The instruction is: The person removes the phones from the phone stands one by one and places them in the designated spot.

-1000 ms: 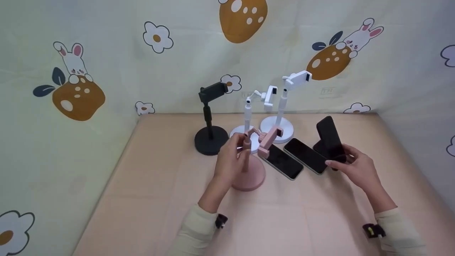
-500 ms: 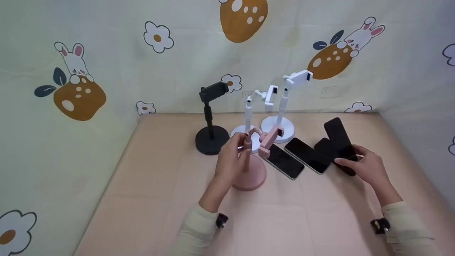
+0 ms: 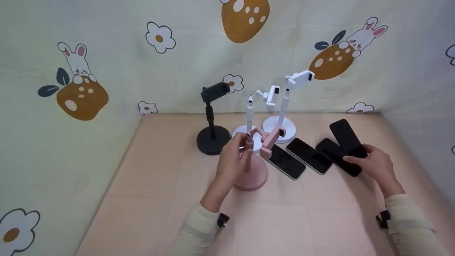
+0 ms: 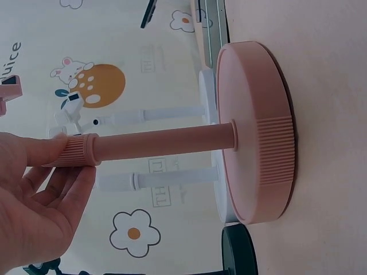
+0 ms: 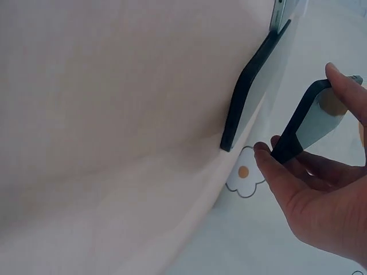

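My left hand [image 3: 233, 156] grips the ribbed collar at the top of the pink phone stand [image 3: 253, 174], whose round base rests on the table. In the left wrist view, thumb and fingers pinch that collar [image 4: 80, 150]. The stand's pink clamp [image 3: 272, 143] tilts out to the right. My right hand [image 3: 375, 165] holds a black phone [image 3: 347, 138] by its lower end, thumb on one side and fingers on the other. In the right wrist view the held phone [image 5: 309, 120] is above the table, apart from a dark phone [image 3: 337, 156] lying there.
Two more phones lie to the left, a middle phone [image 3: 309, 155] and a left phone [image 3: 287, 163] partly behind the pink clamp. Behind stand a black phone stand [image 3: 213, 140], a shorter white stand [image 3: 250, 113] and a taller white stand [image 3: 283, 106]. A patterned backdrop [image 3: 185, 71] borders the table.
My right hand has moved right with the black phone, which leans further over and uncovers more of the phone lying beneath. My left hand keeps its grip on the pink stand.
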